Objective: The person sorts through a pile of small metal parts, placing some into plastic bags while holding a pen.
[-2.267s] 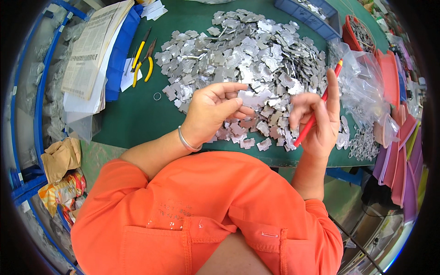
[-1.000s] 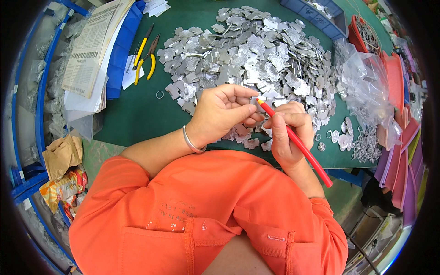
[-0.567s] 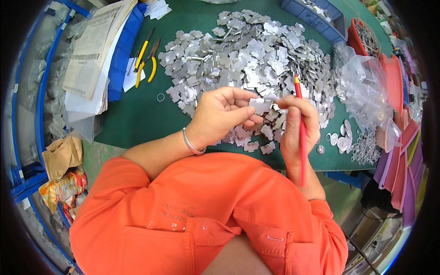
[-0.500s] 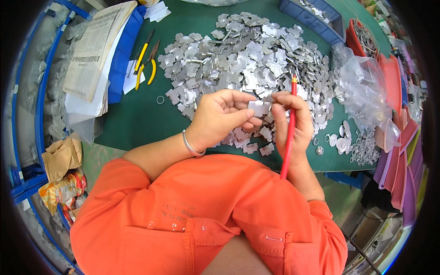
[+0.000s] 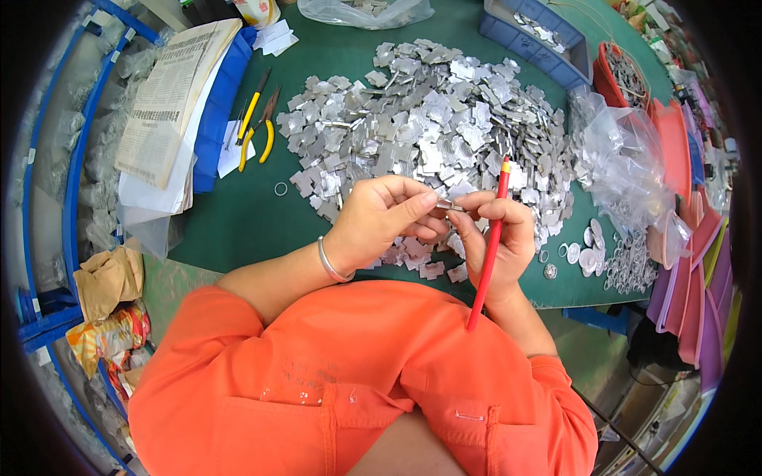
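Observation:
Between the fingertips of both hands is one small silvery metal plate [image 5: 448, 205], turned so that mostly its thin edge shows. My left hand [image 5: 389, 214], with a bangle at the wrist, pinches its left end. The right end is pinched by my right hand [image 5: 500, 238]. A long red pen-like tool [image 5: 490, 254] with a yellow band and a dark tip also rests in my right hand, its tip pointing away from me. Just beyond both hands spreads a large heap of similar notched metal plates [image 5: 429, 111] on the green table [image 5: 230, 230].
Yellow-handled pliers [image 5: 267, 141] and a slim yellow-handled tool [image 5: 251, 109] lie left, beside a blue bin [image 5: 208, 143] with newspapers [image 5: 167, 103]. Rightward are a blue-grey bin [image 5: 540, 40], a red basket [image 5: 619, 75], clear plastic bags [image 5: 623, 151], round metal discs [image 5: 590, 258] and small rings [image 5: 631, 266].
The plate has tipped from showing its flat face to showing its edge. My right hand has come closer to my left and slightly lower, carrying the red tool with it. The view has shifted slightly.

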`<state>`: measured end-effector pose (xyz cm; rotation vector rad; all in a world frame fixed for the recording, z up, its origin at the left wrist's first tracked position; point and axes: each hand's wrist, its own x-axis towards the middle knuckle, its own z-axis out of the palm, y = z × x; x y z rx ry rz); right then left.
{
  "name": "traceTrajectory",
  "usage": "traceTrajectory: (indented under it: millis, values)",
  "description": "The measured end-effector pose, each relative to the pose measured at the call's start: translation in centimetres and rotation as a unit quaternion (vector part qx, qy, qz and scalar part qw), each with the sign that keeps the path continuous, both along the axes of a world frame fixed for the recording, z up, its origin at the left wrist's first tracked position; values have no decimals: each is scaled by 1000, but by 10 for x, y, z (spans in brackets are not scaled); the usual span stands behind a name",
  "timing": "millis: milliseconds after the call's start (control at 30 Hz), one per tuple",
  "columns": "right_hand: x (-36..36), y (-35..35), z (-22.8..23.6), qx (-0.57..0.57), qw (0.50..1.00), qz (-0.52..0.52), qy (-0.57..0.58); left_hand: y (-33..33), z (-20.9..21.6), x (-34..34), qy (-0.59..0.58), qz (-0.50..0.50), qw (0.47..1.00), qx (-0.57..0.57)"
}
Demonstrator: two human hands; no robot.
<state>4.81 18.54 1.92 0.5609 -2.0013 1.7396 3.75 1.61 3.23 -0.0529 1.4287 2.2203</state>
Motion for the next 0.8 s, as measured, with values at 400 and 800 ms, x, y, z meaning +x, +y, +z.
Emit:
traceTrajectory:
  millis: [400,800]
  values:
    - [3,-5,-1,-79,996,0,-48,2,-9,1,-51,-25,992,110]
    - [5,11,-9,-9,999,-3,-46,-10,-3,-28,79,101,989,74]
